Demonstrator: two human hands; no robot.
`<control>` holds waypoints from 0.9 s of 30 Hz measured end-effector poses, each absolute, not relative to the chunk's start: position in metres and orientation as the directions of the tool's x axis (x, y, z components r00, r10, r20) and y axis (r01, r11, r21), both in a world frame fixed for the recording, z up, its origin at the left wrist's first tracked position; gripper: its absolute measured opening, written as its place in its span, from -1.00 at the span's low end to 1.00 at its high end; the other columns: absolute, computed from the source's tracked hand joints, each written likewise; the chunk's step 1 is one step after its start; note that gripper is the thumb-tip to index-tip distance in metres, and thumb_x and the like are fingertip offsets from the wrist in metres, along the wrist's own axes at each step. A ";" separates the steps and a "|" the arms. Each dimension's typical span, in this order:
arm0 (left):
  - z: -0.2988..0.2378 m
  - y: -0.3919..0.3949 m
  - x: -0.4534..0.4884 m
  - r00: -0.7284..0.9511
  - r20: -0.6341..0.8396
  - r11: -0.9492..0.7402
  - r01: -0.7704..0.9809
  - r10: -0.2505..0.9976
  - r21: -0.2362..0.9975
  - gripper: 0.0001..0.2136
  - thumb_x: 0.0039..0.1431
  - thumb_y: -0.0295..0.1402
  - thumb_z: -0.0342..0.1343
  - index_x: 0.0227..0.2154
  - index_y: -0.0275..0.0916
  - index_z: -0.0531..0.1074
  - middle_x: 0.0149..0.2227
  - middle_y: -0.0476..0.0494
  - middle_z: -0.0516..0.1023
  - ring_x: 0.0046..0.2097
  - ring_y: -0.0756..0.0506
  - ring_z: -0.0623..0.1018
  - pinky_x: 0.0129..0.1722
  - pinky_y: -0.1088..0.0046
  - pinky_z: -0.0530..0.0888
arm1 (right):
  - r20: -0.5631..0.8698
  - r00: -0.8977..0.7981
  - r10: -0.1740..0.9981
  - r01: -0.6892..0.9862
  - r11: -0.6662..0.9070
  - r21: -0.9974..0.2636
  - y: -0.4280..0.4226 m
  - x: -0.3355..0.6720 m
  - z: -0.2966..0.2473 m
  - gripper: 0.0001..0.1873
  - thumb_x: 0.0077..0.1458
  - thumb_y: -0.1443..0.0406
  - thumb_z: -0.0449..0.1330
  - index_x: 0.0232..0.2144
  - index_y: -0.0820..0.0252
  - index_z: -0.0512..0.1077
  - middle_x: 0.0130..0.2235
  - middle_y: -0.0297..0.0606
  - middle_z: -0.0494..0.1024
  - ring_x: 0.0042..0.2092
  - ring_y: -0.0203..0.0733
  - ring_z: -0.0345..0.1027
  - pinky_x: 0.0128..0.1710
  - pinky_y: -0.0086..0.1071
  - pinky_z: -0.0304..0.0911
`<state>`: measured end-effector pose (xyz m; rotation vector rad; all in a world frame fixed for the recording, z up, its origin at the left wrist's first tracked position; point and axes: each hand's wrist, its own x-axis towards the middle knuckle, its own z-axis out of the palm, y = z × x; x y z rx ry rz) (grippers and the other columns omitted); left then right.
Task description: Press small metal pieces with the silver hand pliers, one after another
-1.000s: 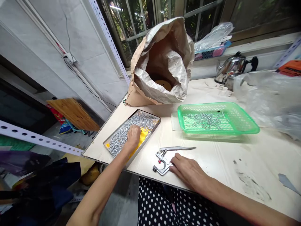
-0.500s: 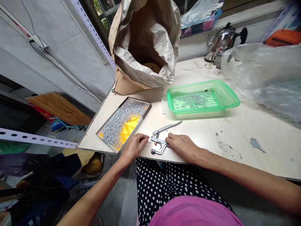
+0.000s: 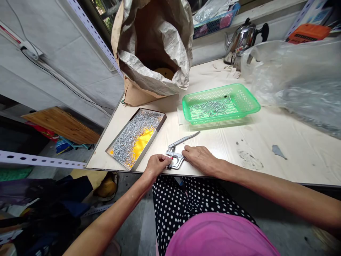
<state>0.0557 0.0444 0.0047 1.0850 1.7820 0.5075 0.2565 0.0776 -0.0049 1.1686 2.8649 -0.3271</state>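
Two hands at the pliers (image 3: 176, 160), which lie flat on the counter (image 3: 226, 145) close to its near edge. Left hand (image 3: 157, 164) just left of the pliers, fingers narrow and bunched at the red-marked head; too small to tell whether gripping one of the little metal pins. Right hand (image 3: 199, 159) just right of the pliers, fingers curled loosely over the lower handle, pressing it to the counter; upper handle angled up and away, open.

Beyond the pliers to the left, a shallow tray (image 3: 150, 140) of pins (image 3: 128, 138) with a bare yellow patch. Beyond the pliers to the right, a green basket (image 3: 252, 96) with a thinner scatter of pins. Well beyond the pliers, a paper sack (image 3: 157, 39), a kettle (image 3: 239, 37) and a clear plastic bag (image 3: 293, 78).

Likely trouble, as a judgement: a fingertip nipped in the head, through squeezing the handles with the left fingers so close. Also a pin seated crooked or dropped off the near edge, through so small a piece and so little counter in front of the pliers.

Against half a second ago: left fingers now touching the head instead of just short of it. Against a second ago: left hand out of the tray and over at the pliers.
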 end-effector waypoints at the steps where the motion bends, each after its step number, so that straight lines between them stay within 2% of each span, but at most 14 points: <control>1: 0.004 0.044 0.056 -0.152 -0.519 0.524 0.463 0.842 0.715 -0.76 -0.13 -0.21 0.20 -0.49 -0.32 0.48 -0.67 0.11 0.32 -0.61 0.10 0.16 -0.58 0.55 0.05 | -0.101 -0.719 0.688 0.693 0.696 -0.187 0.078 0.257 -0.006 -0.80 0.31 0.38 -0.03 -0.18 0.21 0.40 -0.21 -0.18 0.46 -0.29 -0.16 0.38 -0.48 -0.32 -0.05; 10: 0.004 0.050 0.054 -0.110 -0.626 0.536 0.642 0.772 0.548 -0.79 -0.10 -0.22 0.14 -0.62 -0.29 0.40 -0.70 0.09 0.26 -0.61 0.07 0.19 -0.59 0.52 0.07 | -0.075 -0.746 0.662 0.658 0.714 -0.240 0.080 0.260 -0.008 -0.81 0.30 0.38 -0.02 -0.18 0.20 0.39 -0.22 -0.19 0.45 -0.29 -0.18 0.35 -0.49 -0.32 -0.11; 14: 0.005 0.049 0.055 -0.122 -0.642 0.551 0.648 0.757 0.526 -0.80 -0.09 -0.23 0.15 -0.60 -0.28 0.41 -0.70 0.10 0.26 -0.60 0.06 0.20 -0.59 0.52 0.11 | -0.127 -0.757 0.641 0.649 0.713 -0.264 0.081 0.262 -0.001 -0.79 0.30 0.39 -0.03 -0.18 0.20 0.40 -0.18 -0.17 0.45 -0.27 -0.18 0.34 -0.44 -0.34 -0.02; 17: 0.006 0.047 0.056 -0.124 -0.638 0.555 0.636 0.760 0.537 -0.79 -0.09 -0.23 0.15 -0.59 -0.30 0.43 -0.69 0.10 0.26 -0.60 0.07 0.19 -0.59 0.52 0.10 | -0.084 -0.776 0.625 0.619 0.732 -0.284 0.088 0.266 0.004 -0.81 0.25 0.24 0.11 -0.15 0.21 0.41 -0.07 -0.10 0.43 -0.16 -0.11 0.32 -0.30 -0.32 0.12; 18: 0.006 0.047 0.056 -0.126 -0.640 0.560 0.630 0.758 0.538 -0.79 -0.09 -0.23 0.15 -0.58 -0.30 0.44 -0.69 0.10 0.26 -0.60 0.07 0.19 -0.59 0.52 0.10 | -0.041 -0.775 0.630 0.616 0.739 -0.274 0.092 0.267 0.004 -0.68 0.18 0.15 0.19 -0.10 0.22 0.39 0.00 -0.05 0.39 -0.08 -0.04 0.30 -0.22 -0.28 0.15; 20: 0.007 0.046 0.056 -0.137 -0.641 0.569 0.624 0.755 0.536 -0.80 -0.09 -0.24 0.16 -0.57 -0.30 0.45 -0.69 0.10 0.26 -0.60 0.07 0.19 -0.59 0.52 0.11 | 0.021 -0.757 0.653 0.632 0.740 -0.228 0.102 0.269 0.002 -0.31 -0.03 -0.01 0.34 0.04 0.27 0.32 0.12 0.06 0.31 0.05 0.11 0.21 -0.09 -0.18 0.15; 22: 0.008 0.046 0.057 -0.146 -0.643 0.575 0.621 0.752 0.533 -0.80 -0.09 -0.24 0.16 -0.57 -0.30 0.45 -0.69 0.10 0.27 -0.60 0.06 0.19 -0.59 0.52 0.11 | 0.005 -0.744 0.668 0.657 0.732 -0.181 0.112 0.269 0.000 -0.09 -0.16 -0.09 0.38 0.10 0.33 0.26 0.12 0.11 0.30 0.08 0.18 0.17 -0.04 -0.13 0.13; 27: 0.010 0.047 0.059 -0.154 -0.646 0.586 0.611 0.747 0.532 -0.80 -0.09 -0.24 0.17 -0.57 -0.30 0.45 -0.69 0.10 0.28 -0.60 0.07 0.19 -0.58 0.52 0.11 | -0.040 -0.756 0.654 0.651 0.743 -0.157 0.123 0.265 -0.005 -0.11 -0.15 -0.10 0.36 0.09 0.34 0.28 0.02 0.05 0.41 0.01 0.15 0.22 -0.07 -0.14 0.11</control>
